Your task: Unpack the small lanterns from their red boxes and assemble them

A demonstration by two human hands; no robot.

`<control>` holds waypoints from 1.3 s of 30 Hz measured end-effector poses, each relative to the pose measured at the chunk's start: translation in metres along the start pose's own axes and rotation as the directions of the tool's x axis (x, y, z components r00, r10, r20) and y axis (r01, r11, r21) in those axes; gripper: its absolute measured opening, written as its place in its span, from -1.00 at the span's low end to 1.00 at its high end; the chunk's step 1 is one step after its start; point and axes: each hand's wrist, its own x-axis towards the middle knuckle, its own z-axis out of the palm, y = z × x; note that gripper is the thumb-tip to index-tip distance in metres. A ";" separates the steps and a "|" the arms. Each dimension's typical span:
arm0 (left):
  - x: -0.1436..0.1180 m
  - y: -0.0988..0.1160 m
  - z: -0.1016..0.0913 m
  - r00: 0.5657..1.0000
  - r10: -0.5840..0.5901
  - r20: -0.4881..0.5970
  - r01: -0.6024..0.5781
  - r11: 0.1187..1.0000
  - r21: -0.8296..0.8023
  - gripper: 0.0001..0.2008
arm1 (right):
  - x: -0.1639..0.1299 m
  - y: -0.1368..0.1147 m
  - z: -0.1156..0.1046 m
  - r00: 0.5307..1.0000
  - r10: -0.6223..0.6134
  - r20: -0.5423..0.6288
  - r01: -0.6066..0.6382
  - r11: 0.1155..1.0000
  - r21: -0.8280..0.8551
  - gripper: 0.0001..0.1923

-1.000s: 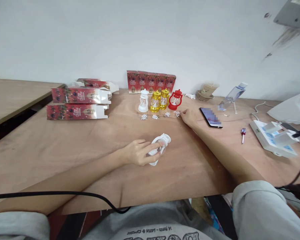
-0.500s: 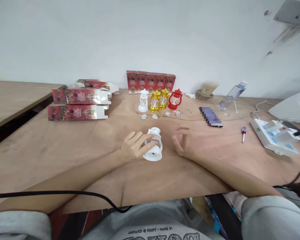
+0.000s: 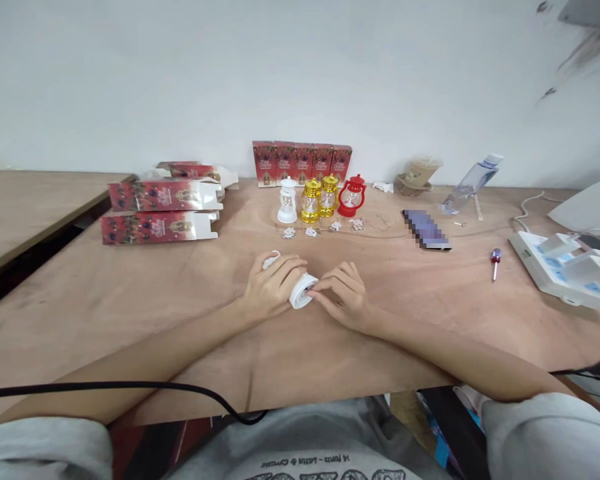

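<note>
My left hand is closed around a small white toy lantern held on its side low over the table. Its wire-like handle pokes out beyond the fingers, and the round base is turned toward the right and toward me. At that base, my right hand has thumb and forefinger pinched together against the underside. Whatever lies between those fingertips is hidden. Most of the lantern's clear body is covered by my left hand.
Behind stand another white lantern, two gold lanterns and a red lantern, before a row of red boxes. Opened boxes lie left. Right are a phone, screwdriver, bottle and power strip.
My left hand has tipped the white lantern over, turning its base rightward. My right hand has come in from the right, and its fingers now touch the base.
</note>
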 end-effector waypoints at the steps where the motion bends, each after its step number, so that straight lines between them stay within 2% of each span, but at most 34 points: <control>1: 0.000 -0.001 0.000 1.000 -0.012 0.014 0.012 1.000 -0.001 -0.92 | 0.000 -0.001 0.000 1.000 0.024 0.017 -0.024 1.000 0.011 -0.88; 4: -0.001 -0.003 0.001 0.998 -0.045 0.032 0.046 0.999 -0.007 -0.92 | 0.000 -0.001 0.001 0.998 0.041 0.042 -0.044 0.996 0.072 -0.93; 6: -0.001 -0.004 0.000 0.998 -0.057 0.037 0.057 0.998 -0.009 -0.91 | -0.002 0.008 0.001 0.999 0.028 0.023 -0.030 0.994 0.104 -0.95; 8: -0.001 -0.006 0.000 0.998 -0.053 0.031 0.053 0.999 -0.007 -0.91 | -0.006 0.031 -0.001 0.997 0.073 -0.012 -0.072 0.996 0.057 -0.97; 9: -0.001 -0.006 0.000 0.999 -0.044 0.020 0.044 0.999 -0.008 -0.92 | -0.008 0.047 -0.003 0.990 0.139 -0.026 -0.139 0.990 -0.013 -0.93; 10: -0.001 -0.007 0.000 1.000 -0.029 0.002 0.029 1.000 -0.010 -0.92 | -0.010 0.067 -0.006 0.970 0.236 -0.062 -0.242 0.965 -0.106 -0.86; 12: -0.001 -0.007 0.002 0.999 0.017 -0.037 -0.018 1.000 -0.016 -0.92 | -0.015 0.110 -0.016 0.892 0.433 -0.129 -0.452 0.856 -0.252 -0.78; 15: -0.001 -0.007 0.004 0.990 0.106 -0.090 -0.109 0.994 -0.020 -0.87 | -0.020 0.168 -0.036 0.775 0.620 -0.120 -0.609 0.684 -0.401 -0.77; 17: -0.001 -0.006 0.005 0.978 0.179 -0.111 -0.184 0.982 -0.041 -0.83 | -0.022 0.193 -0.047 0.708 0.696 -0.117 -0.639 0.563 -0.524 -0.79; 19: 0.000 -0.005 0.005 0.954 0.272 -0.126 -0.282 0.957 -0.067 -0.82 | -0.023 0.206 -0.053 0.675 0.733 -0.088 -0.615 0.493 -0.615 -0.81; 22: 0.000 -0.003 0.005 0.910 0.376 -0.172 -0.393 0.917 -0.073 -0.82 | -0.023 0.212 -0.054 0.650 0.760 -0.009 -0.559 0.470 -0.683 -0.82; 26: 0.002 -0.002 0.004 0.907 0.352 -0.232 -0.380 0.921 -0.089 -0.81 | -0.023 0.207 -0.051 0.633 0.771 0.072 -0.550 0.513 -0.659 -0.79; 29: 0.002 -0.003 0.003 0.904 0.360 -0.230 -0.390 0.915 -0.102 -0.81 | -0.023 0.197 -0.048 0.654 0.755 0.057 -0.586 0.552 -0.593 -0.76; 31: 0.002 -0.004 0.002 0.920 0.342 -0.193 -0.366 0.925 -0.107 -0.82 | -0.022 0.187 -0.045 0.698 0.716 -0.021 -0.620 0.590 -0.516 -0.73; 34: 0.000 -0.007 0.000 0.984 0.145 -0.108 -0.159 0.978 -0.137 -0.89 | -0.020 0.160 -0.035 0.802 0.572 -0.169 -0.588 0.711 -0.385 -0.72; 36: -0.001 -0.008 -0.001 0.998 -0.016 -0.061 0.007 0.990 -0.143 -0.91 | -0.017 0.132 -0.025 0.884 0.415 -0.214 -0.465 0.828 -0.314 -0.75; 37: -0.001 -0.008 -0.001 0.996 -0.070 -0.046 0.063 0.990 -0.128 -0.90 | -0.016 0.115 -0.020 0.926 0.320 -0.201 -0.367 0.888 -0.275 -0.78; 39: -0.001 -0.008 -0.001 0.994 -0.103 -0.029 0.101 0.992 -0.074 -0.88 | -0.011 0.079 -0.011 0.977 0.136 -0.167 -0.166 0.969 -0.184 -0.87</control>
